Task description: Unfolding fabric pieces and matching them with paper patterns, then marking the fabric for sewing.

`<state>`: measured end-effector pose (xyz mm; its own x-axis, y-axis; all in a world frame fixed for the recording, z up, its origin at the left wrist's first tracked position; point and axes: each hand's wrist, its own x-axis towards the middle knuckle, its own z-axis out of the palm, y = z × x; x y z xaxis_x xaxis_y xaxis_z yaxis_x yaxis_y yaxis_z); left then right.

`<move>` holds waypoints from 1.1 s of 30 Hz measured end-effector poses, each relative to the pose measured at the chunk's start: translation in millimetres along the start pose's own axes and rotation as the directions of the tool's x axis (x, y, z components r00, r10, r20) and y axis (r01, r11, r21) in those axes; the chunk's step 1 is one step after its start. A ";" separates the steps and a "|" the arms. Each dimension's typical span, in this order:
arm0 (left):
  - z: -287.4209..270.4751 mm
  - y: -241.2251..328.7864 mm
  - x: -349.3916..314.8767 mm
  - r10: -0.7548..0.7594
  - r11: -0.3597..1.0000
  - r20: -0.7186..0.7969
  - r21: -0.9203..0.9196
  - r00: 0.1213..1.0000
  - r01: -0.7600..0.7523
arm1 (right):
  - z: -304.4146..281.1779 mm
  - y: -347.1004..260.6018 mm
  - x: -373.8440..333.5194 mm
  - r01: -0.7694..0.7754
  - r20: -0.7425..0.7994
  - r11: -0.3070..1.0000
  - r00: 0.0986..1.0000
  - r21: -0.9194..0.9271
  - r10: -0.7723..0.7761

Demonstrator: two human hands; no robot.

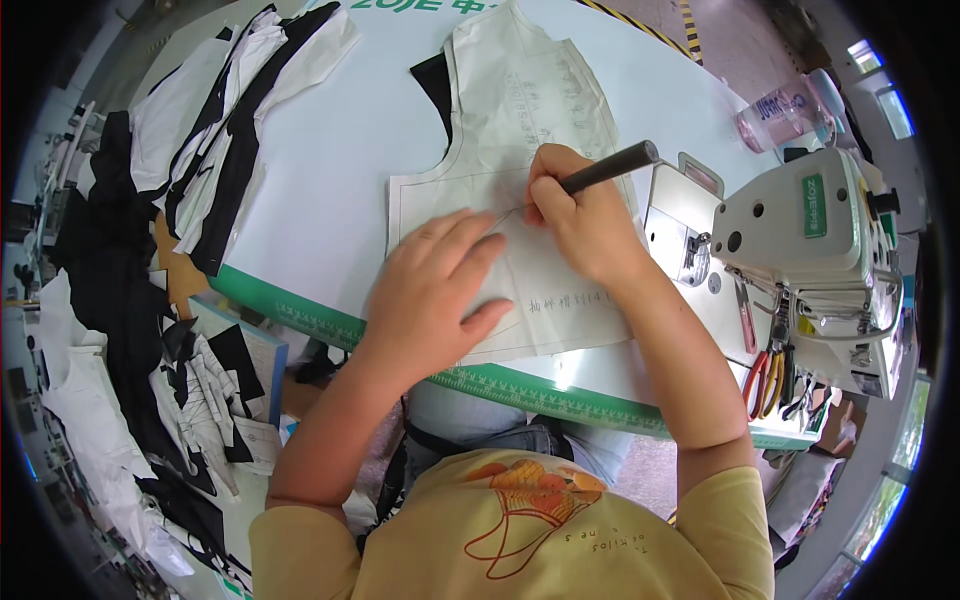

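Note:
A white paper garment pattern (470, 190) with curved cut edges and handwritten marks lies on the pale tabletop. A piece of black fabric (436, 92) shows from under its upper left edge. My left hand (435, 285) rests on the pattern with its fingers spread, holding nothing. To its right, my right hand (585, 215) grips a thick dark grey pen (612, 167) in a writing hold, low over the paper. The pen slants up to the right. Its tip is mostly hidden by my fingers, so whether it touches the paper I cannot tell.
A sewing machine (800, 220) stands close to my right forearm, with pliers and scissors (765, 383) near its front. Behind it is a pink-tinted bottle (785, 115). Black and white cut pieces (235, 120) lie at the far left. A green ruler strip (540, 393) lines the table's front edge.

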<state>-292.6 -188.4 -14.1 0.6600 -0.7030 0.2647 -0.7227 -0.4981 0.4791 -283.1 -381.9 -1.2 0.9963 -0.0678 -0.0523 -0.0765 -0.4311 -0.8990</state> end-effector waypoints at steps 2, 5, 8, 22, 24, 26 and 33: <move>-13.0 1.7 -10.8 -0.021 0.999 -0.021 0.028 1.000 0.022 | -0.2 0.1 0.6 -0.016 0.010 1.000 1.000 0.003 0.016; -34.5 -1.4 -24.8 -0.137 0.989 0.023 0.059 0.990 0.136 | -2.9 -0.2 1.5 -0.086 0.006 0.994 0.996 -0.061 0.086; -44.3 -13.6 -33.6 -0.158 0.983 0.010 0.094 0.987 0.156 | -2.0 1.9 4.6 -0.096 -0.012 0.995 0.995 -0.041 0.096; -20.8 -22.5 0.6 -0.445 0.863 -0.229 0.150 0.866 0.483 | -3.3 1.4 5.2 -0.130 0.050 0.991 0.990 -0.023 0.131; -17.8 -26.6 0.2 -0.464 0.881 -0.188 0.002 0.865 0.473 | -3.6 1.2 5.2 -0.120 0.042 0.993 0.992 0.013 0.120; -19.0 -25.7 0.5 -0.472 0.879 -0.181 -0.016 0.863 0.477 | -5.3 -0.1 4.6 -0.114 0.067 0.993 0.991 0.035 0.112; -21.2 -14.5 4.8 -0.662 0.711 -0.046 -0.353 0.748 0.607 | -5.0 6.6 3.4 -0.082 0.054 0.996 0.995 0.035 0.080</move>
<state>-274.6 -173.8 -2.1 0.9815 -0.1735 -0.0807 -0.0409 -0.6021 0.7974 -280.4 -389.4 -5.2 0.9876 -0.0536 -0.1475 -0.1566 -0.3920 -0.9065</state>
